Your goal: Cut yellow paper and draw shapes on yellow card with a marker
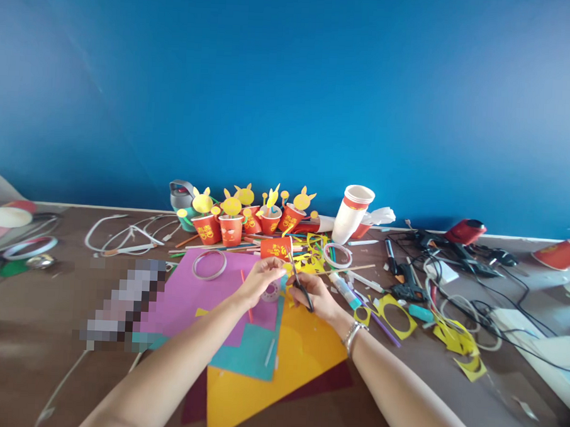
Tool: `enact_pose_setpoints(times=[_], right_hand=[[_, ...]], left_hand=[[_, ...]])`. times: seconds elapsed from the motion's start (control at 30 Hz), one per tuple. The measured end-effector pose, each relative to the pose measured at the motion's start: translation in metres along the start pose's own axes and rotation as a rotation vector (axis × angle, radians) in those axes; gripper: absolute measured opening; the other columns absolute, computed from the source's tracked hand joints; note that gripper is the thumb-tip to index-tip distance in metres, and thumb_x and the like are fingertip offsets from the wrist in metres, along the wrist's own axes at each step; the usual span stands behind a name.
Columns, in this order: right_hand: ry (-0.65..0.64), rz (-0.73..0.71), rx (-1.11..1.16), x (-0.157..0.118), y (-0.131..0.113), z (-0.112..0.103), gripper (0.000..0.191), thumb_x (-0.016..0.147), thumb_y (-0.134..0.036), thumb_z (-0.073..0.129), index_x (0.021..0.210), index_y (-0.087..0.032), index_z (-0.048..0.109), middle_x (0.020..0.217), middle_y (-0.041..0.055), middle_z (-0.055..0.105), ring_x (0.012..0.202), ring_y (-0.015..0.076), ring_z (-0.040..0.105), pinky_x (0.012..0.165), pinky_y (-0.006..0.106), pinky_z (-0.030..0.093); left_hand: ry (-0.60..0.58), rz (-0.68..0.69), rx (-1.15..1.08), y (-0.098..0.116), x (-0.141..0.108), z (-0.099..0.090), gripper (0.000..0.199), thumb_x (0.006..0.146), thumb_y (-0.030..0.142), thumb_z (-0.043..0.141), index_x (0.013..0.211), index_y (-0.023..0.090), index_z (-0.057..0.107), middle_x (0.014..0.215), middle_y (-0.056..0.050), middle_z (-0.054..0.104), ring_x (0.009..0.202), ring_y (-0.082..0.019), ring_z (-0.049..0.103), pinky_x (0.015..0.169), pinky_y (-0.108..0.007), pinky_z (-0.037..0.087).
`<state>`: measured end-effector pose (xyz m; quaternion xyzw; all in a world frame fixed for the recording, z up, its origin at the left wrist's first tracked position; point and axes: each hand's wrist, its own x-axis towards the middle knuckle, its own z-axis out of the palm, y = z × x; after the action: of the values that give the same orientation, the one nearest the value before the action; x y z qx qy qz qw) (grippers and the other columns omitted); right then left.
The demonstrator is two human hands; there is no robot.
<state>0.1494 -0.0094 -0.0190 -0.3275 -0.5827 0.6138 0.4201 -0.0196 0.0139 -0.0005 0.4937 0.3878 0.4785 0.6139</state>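
My right hand (320, 295) is closed around black-handled scissors (304, 292), whose blades point up and away from me. Facing it, my left hand (262, 278) pinches a small piece of yellow paper (287, 269) close to the blades. Whether the blades touch the paper is too small to tell. Just behind the hands a red paper cup (276, 247) lies on its side. Beneath them are sheets of purple paper (177, 297), teal paper (248, 350) and orange-yellow paper (297, 365). A tape roll (271, 293) sits partly behind my left hand.
Several red cups (230, 231) with yellow paper figures stand along the blue wall. Right of them rises a stack of white cups (351, 213). A glue stick (345, 290), yellow scraps (397, 316), a glue gun (407, 285) and tangled cables (479, 316) lie on the right.
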Motion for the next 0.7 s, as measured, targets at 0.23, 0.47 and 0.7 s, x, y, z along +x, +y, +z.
enact_pose_setpoints(times=[0.23, 0.47, 0.7], right_hand=[[-0.001, 0.003, -0.005, 0.0001, 0.0025, -0.0018, 0.038, 0.068, -0.044, 0.077, 0.083, -0.014, 0.059, 0.056, -0.0039, 0.050, 0.045, 0.0078, 0.047, 0.044, 0.019, 0.041], [0.003, 0.014, 0.010, 0.0002, 0.0016, -0.0006, 0.037, 0.067, -0.044, 0.077, 0.081, -0.015, 0.059, 0.057, -0.0036, 0.049, 0.046, 0.0076, 0.046, 0.045, 0.019, 0.041], [0.001, 0.001, -0.017, 0.0006, 0.0012, -0.0006, 0.037, 0.068, -0.045, 0.076, 0.080, -0.014, 0.059, 0.058, -0.0032, 0.048, 0.045, 0.0063, 0.042, 0.041, 0.018, 0.036]], left_hand=[[-0.005, 0.000, -0.003, 0.0011, -0.0004, 0.0010, 0.029, 0.061, 0.036, 0.072, 0.060, 0.017, 0.050, 0.066, 0.002, 0.052, 0.067, -0.012, 0.047, 0.063, -0.023, 0.034], [-0.001, 0.011, -0.008, 0.0021, -0.0006, 0.0015, 0.028, 0.062, 0.034, 0.072, 0.060, 0.017, 0.050, 0.066, 0.002, 0.052, 0.067, -0.012, 0.047, 0.065, -0.023, 0.035], [-0.004, 0.024, 0.029, 0.0013, -0.0002, 0.0009, 0.026, 0.064, 0.034, 0.069, 0.062, 0.017, 0.050, 0.070, 0.001, 0.055, 0.069, -0.012, 0.048, 0.065, -0.023, 0.036]])
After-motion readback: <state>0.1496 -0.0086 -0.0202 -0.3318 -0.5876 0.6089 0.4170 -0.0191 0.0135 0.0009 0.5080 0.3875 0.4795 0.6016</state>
